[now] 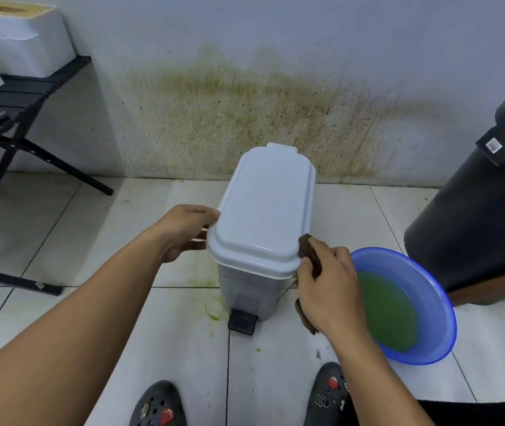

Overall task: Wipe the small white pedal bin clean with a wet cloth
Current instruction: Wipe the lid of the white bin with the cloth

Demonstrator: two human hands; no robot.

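The small white pedal bin point(265, 216) stands on the tiled floor near the wall, lid shut, its black pedal point(242, 321) facing me. My left hand point(183, 230) grips the bin's left side just under the lid rim. My right hand point(329, 289) is closed on a dark brown cloth point(309, 252), whose upper end presses against the lid's front right corner. The cloth's lower end hangs down below my palm.
A blue basin point(435, 305) of green water sits on the floor right of the bin. A large black bin point(475, 216) stands at far right. A black folding table point(20, 99) holding white foam boxes is at left. Green stains mark the wall and floor. My shoes are below.
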